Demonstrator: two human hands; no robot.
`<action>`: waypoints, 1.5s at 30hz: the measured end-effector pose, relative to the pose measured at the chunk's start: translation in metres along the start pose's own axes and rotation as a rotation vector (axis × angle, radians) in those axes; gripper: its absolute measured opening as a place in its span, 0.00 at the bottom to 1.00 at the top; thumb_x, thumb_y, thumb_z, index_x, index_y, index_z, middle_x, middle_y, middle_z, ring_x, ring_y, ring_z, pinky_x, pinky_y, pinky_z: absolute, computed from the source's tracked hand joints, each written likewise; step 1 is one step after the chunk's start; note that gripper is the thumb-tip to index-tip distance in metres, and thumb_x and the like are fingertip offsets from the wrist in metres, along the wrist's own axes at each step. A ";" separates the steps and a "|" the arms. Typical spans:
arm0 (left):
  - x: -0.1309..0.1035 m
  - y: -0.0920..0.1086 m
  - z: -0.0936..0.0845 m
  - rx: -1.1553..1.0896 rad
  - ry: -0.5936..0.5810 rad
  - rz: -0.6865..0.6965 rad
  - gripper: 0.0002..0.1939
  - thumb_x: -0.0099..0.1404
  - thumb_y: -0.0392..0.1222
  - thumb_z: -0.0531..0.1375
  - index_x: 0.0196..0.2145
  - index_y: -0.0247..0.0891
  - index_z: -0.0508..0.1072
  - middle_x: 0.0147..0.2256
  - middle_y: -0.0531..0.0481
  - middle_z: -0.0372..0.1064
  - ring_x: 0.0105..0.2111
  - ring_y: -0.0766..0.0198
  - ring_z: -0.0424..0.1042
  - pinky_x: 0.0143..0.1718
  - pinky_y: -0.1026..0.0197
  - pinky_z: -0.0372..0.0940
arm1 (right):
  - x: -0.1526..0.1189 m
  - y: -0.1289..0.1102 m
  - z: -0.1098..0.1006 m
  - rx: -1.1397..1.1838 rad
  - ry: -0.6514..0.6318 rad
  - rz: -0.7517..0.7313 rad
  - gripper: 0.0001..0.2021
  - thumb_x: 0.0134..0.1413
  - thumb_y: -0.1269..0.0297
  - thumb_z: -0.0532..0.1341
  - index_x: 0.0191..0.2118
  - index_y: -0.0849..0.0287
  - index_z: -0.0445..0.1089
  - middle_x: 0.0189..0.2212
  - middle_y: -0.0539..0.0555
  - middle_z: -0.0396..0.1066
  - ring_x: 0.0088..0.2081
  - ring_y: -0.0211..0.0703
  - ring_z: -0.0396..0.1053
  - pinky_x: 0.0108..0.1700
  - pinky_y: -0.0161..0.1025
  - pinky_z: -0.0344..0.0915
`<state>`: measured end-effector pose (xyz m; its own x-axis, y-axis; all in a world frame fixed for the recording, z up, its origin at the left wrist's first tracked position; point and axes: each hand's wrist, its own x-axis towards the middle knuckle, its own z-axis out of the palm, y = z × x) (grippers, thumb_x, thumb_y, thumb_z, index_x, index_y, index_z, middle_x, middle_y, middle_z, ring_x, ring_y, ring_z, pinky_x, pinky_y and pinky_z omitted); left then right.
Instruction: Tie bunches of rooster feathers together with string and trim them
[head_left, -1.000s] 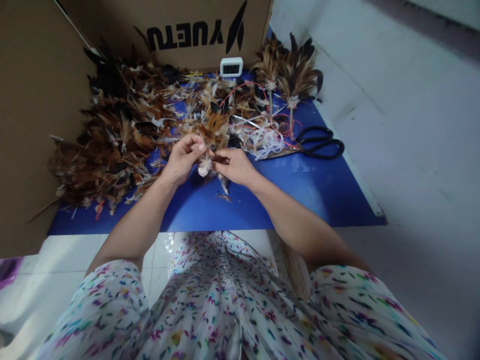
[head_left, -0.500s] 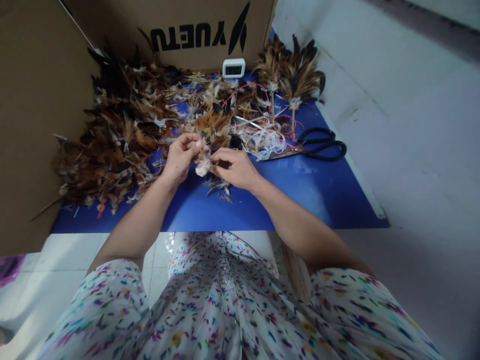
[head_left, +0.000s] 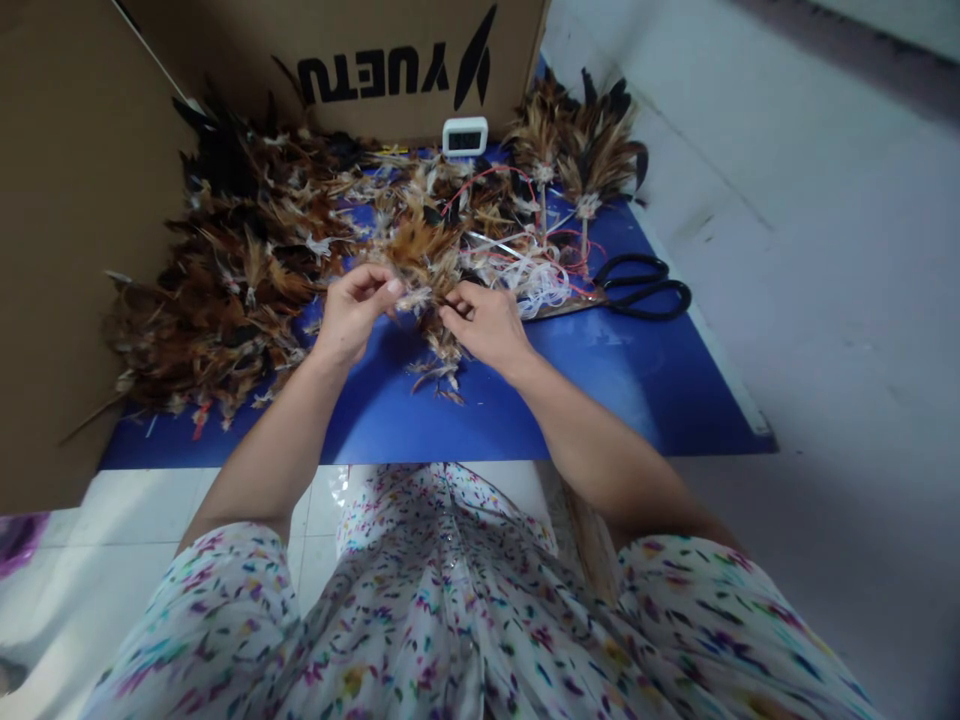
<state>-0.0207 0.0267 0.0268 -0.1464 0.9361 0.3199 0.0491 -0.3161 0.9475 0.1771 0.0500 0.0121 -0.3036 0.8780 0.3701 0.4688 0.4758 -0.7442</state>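
Writing was found on the rear cardboard panel point(head_left: 352, 30). Its black print point(head_left: 375, 72) read "YUETU" and stood upside down, with a pointed two-part emblem point(head_left: 474, 65) beside it. A plain cardboard panel point(head_left: 82, 250) stood at the left. No opening showed in either panel, so any contents could not be inspected. A small white device point(head_left: 465, 137) with a dark display stood against the rear panel; its digits were too small to read.

The feather bundle point(head_left: 426, 250) lay near the middle of the blue counter point(head_left: 487, 425), brown tips away from the person and pale, fluffy base between the two hands. The left hand point(head_left: 352, 312) had thumb and forefinger pinched together on pale fluff at that base. The right hand point(head_left: 487, 325) had its grip closed on the right side of the base, fingers curled; the exact strands held could not be made out. Loose feathers point(head_left: 442, 375) lay just below.

A large feather heap point(head_left: 225, 310) covered the counter's left side. Two feather bunches on sticks point(head_left: 596, 150) lay at the far right corner. Nearer were white strands point(head_left: 547, 288), red cord point(head_left: 495, 170) and black-handled scissors point(head_left: 645, 288), blades directed toward the hands.
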 end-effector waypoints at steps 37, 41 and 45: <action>0.026 0.014 -0.181 0.463 0.841 0.064 0.15 0.56 0.45 0.69 0.35 0.42 0.68 0.22 0.61 0.71 0.22 0.67 0.70 0.29 0.57 0.70 | -0.001 -0.013 -0.011 -0.122 0.020 -0.045 0.07 0.57 0.71 0.59 0.34 0.58 0.75 0.28 0.52 0.74 0.31 0.42 0.71 0.40 0.40 0.66; 0.000 0.025 -0.190 1.078 0.692 0.201 0.12 0.52 0.37 0.68 0.36 0.40 0.74 0.37 0.50 0.75 0.41 0.56 0.72 0.51 0.43 0.67 | -0.001 -0.013 -0.011 -0.132 0.007 -0.042 0.08 0.57 0.72 0.58 0.33 0.57 0.75 0.29 0.52 0.75 0.32 0.42 0.71 0.41 0.41 0.66; -0.013 0.036 -0.136 1.227 0.379 0.301 0.05 0.62 0.40 0.61 0.36 0.39 0.77 0.37 0.46 0.73 0.45 0.52 0.70 0.54 0.45 0.63 | -0.001 -0.012 -0.011 -0.157 0.000 -0.046 0.07 0.58 0.71 0.59 0.34 0.58 0.75 0.29 0.52 0.75 0.32 0.43 0.72 0.41 0.41 0.66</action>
<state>-0.1519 -0.0179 0.0571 -0.2287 0.6897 0.6871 0.9570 0.0300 0.2885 0.1806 0.0444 0.0264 -0.3278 0.8552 0.4015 0.5782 0.5177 -0.6306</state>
